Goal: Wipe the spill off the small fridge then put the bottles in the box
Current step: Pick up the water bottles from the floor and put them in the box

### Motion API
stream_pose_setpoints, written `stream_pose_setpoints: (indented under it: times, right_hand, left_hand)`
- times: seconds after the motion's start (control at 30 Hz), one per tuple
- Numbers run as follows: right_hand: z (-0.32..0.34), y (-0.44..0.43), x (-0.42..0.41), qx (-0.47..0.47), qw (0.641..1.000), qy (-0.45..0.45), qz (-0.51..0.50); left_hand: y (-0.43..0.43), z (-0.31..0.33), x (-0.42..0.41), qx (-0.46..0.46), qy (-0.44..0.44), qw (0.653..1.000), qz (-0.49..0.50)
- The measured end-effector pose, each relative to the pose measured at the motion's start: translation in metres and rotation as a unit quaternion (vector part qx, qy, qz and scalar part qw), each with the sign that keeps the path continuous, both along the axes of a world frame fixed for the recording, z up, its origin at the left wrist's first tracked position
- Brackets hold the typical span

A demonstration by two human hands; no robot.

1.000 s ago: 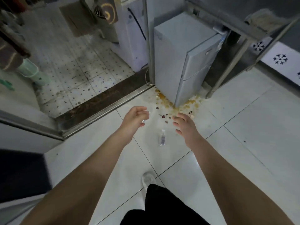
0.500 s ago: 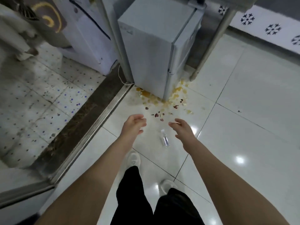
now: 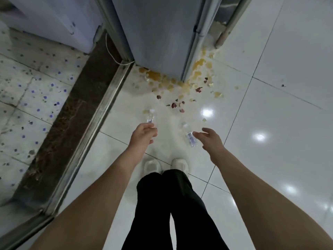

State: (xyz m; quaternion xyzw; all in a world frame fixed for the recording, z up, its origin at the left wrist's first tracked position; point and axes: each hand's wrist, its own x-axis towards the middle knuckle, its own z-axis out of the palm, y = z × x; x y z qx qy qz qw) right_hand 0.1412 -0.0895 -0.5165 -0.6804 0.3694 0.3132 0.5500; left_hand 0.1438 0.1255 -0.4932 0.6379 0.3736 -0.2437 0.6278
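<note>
Bottle pickup under way, spill not yet wiped, no box in view

The left hand [image 3: 144,135] has its fingers curled around a small clear plastic bottle with a white cap [image 3: 150,117]; the right hand [image 3: 210,140], fingers spread and holding nothing, reaches beside a second clear bottle [image 3: 190,138] lying on the glossy white floor tiles [image 3: 279,123]; yellow-orange spill with dark petals [image 3: 180,83] lies around the grey small fridge [image 3: 162,33]; no cloth is visible; a steel door threshold [image 3: 93,123] runs along the left.

Spill [image 3: 182,82] before fridge [image 3: 162,33], two bottles [image 3: 190,138] nearer, apparently floor-level
</note>
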Motion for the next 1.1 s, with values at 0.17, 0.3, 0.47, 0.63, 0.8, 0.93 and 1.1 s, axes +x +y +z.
stream_pose_setpoints:
  times: [0.17, 0.3, 0.47, 0.63, 0.8, 0.93, 1.1]
  right_hand:
    - [-0.105, -0.009, 0.006, -0.013, 1.0, 0.023, -0.012]
    - [-0.184, -0.016, 0.011, -0.043, 0.999, 0.028, -0.014]
    - [-0.272, -0.025, 0.012, -0.081, 0.996, 0.039, 0.013]
    - [-0.35, -0.037, 0.014, -0.162, 0.984, 0.039, 0.062]
    - [-0.404, -0.045, 0.016, -0.201, 0.973, 0.05, 0.103]
    - [-0.427, -0.04, 0.015, -0.242, 0.958, 0.064, 0.143]
    - [-0.439, -0.034, 0.014, -0.247, 0.955, 0.062, 0.153]
  left_hand:
    - [-0.003, -0.099, 0.017, -0.003, 0.0, 1.0, -0.006]
    - [-0.01, -0.177, 0.026, 0.018, 0.006, 1.0, -0.023]
    - [-0.023, -0.265, 0.032, 0.019, 0.024, 0.999, -0.026]
    - [-0.026, -0.339, 0.03, 0.031, 0.035, 0.998, -0.037]
    - [-0.025, -0.386, 0.026, 0.027, 0.042, 0.997, -0.061]
    - [-0.03, -0.406, 0.027, 0.023, 0.055, 0.994, -0.089]
    - [-0.034, -0.415, 0.031, -0.002, 0.056, 0.993, -0.1]
